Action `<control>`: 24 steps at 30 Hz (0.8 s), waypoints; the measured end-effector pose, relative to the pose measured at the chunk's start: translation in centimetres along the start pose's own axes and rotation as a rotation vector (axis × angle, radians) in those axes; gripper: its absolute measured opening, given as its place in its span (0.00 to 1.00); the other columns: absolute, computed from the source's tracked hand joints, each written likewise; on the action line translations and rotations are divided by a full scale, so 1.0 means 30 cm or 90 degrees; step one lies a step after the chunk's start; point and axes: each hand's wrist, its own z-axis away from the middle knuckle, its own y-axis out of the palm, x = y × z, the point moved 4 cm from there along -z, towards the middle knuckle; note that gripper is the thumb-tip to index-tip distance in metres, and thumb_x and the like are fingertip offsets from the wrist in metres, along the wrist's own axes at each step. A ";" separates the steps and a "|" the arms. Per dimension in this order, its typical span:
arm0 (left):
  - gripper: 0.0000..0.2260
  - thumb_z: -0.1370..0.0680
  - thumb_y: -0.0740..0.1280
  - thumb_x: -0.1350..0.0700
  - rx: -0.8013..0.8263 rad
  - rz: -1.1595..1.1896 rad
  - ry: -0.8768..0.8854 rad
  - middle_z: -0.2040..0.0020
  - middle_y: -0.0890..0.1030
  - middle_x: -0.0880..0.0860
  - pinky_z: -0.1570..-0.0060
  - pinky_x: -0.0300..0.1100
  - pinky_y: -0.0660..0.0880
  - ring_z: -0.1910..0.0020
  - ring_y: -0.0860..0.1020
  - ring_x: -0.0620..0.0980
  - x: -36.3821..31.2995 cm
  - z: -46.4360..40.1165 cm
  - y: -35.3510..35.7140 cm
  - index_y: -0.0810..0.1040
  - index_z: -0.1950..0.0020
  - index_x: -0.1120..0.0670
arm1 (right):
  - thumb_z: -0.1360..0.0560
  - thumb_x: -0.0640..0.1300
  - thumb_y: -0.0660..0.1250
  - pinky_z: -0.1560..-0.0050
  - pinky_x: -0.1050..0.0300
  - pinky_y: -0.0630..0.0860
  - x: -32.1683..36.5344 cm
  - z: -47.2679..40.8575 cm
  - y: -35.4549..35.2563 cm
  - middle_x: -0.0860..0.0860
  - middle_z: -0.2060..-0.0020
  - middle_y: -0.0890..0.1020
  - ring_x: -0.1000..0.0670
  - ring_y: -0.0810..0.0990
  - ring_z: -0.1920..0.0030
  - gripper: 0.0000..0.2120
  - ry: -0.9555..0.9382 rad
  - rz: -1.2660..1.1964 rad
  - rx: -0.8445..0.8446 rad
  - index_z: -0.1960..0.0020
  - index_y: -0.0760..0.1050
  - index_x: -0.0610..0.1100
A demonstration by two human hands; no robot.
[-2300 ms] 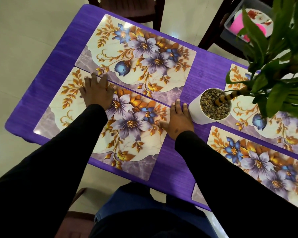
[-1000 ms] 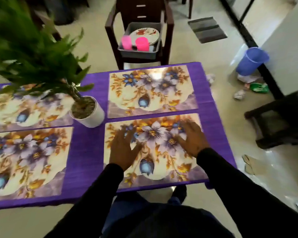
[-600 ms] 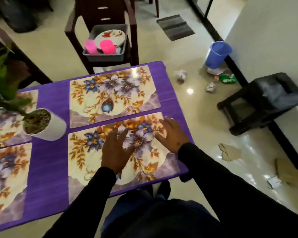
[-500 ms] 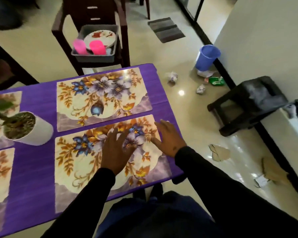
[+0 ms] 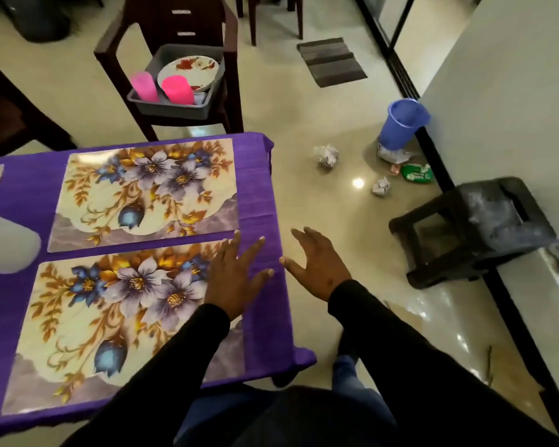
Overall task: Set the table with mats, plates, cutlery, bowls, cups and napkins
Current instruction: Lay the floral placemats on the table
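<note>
No writing readable anywhere, the print on the green packet (image 5: 417,173) on the floor too blurred to make out. Left hand (image 5: 236,279) spread flat, fingers straight, over the right end of the near mat (image 5: 110,317) and the bare purple tablecloth (image 5: 265,221) beside it; right hand (image 5: 317,264) open and empty past the table's right edge, above the floor; far mat (image 5: 146,191) just beyond, a narrow purple gap between the two. Grey tub (image 5: 171,106) with a plate (image 5: 188,71) and two pink cups (image 5: 160,88) on the dark chair (image 5: 229,59) behind the table; open floor to the right, then crumpled paper (image 5: 326,156), a blue bucket (image 5: 400,124) and a black stool (image 5: 475,227) by the wall.
</note>
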 end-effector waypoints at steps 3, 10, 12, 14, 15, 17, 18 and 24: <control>0.35 0.25 0.59 0.29 -0.014 -0.015 -0.049 0.18 0.57 0.58 0.24 0.58 0.60 0.20 0.57 0.63 -0.128 -0.059 0.040 0.64 0.21 0.41 | 0.22 0.60 0.63 0.25 0.53 0.57 -0.146 -0.041 -0.112 0.45 0.23 0.61 0.46 0.56 0.22 0.34 -0.029 -0.006 0.018 0.21 0.59 0.49; 0.32 0.23 0.68 0.39 -0.048 0.045 -0.145 0.18 0.55 0.57 0.23 0.59 0.56 0.19 0.53 0.61 -0.368 -0.231 0.122 0.63 0.20 0.41 | 0.22 0.61 0.63 0.25 0.52 0.57 -0.360 -0.157 -0.350 0.44 0.23 0.61 0.45 0.56 0.23 0.34 -0.095 0.011 0.070 0.21 0.58 0.49; 0.32 0.23 0.68 0.39 -0.063 0.057 -0.153 0.18 0.57 0.57 0.23 0.59 0.56 0.20 0.54 0.61 -0.410 -0.264 0.135 0.64 0.21 0.42 | 0.22 0.61 0.63 0.25 0.52 0.59 -0.380 -0.188 -0.405 0.45 0.23 0.62 0.45 0.57 0.23 0.34 -0.112 0.012 0.073 0.21 0.58 0.49; 0.31 0.23 0.69 0.39 -0.074 0.070 -0.166 0.18 0.58 0.57 0.23 0.58 0.57 0.20 0.56 0.60 -0.445 -0.302 0.140 0.65 0.21 0.42 | 0.22 0.61 0.64 0.27 0.52 0.61 -0.388 -0.242 -0.462 0.46 0.25 0.65 0.46 0.61 0.25 0.33 -0.136 0.011 0.063 0.22 0.60 0.49; 0.31 0.23 0.69 0.40 -0.073 0.074 -0.169 0.19 0.59 0.57 0.24 0.57 0.57 0.20 0.56 0.60 -0.454 -0.314 0.141 0.65 0.21 0.42 | 0.22 0.60 0.64 0.28 0.53 0.62 -0.387 -0.264 -0.481 0.47 0.26 0.67 0.46 0.62 0.26 0.32 -0.144 0.006 0.055 0.23 0.61 0.48; 0.31 0.23 0.69 0.39 -0.074 0.086 -0.174 0.19 0.61 0.57 0.24 0.56 0.58 0.20 0.58 0.59 -0.469 -0.334 0.142 0.66 0.21 0.42 | 0.22 0.59 0.64 0.30 0.55 0.62 -0.381 -0.312 -0.508 0.48 0.28 0.70 0.47 0.63 0.27 0.31 -0.161 0.001 0.054 0.23 0.63 0.48; 0.30 0.23 0.69 0.39 -0.079 0.097 -0.182 0.20 0.61 0.57 0.24 0.56 0.58 0.20 0.58 0.59 -0.474 -0.342 0.140 0.66 0.22 0.42 | 0.22 0.59 0.64 0.31 0.56 0.62 -0.372 -0.337 -0.514 0.48 0.29 0.71 0.47 0.63 0.28 0.30 -0.172 0.003 0.059 0.24 0.64 0.48; 0.30 0.23 0.65 0.33 -0.099 0.157 -0.233 0.20 0.64 0.53 0.25 0.56 0.63 0.21 0.61 0.54 -0.482 -0.461 0.112 0.66 0.23 0.40 | 0.22 0.56 0.66 0.29 0.54 0.62 -0.282 -0.502 -0.530 0.47 0.29 0.71 0.46 0.64 0.28 0.29 -0.280 0.029 0.135 0.24 0.66 0.47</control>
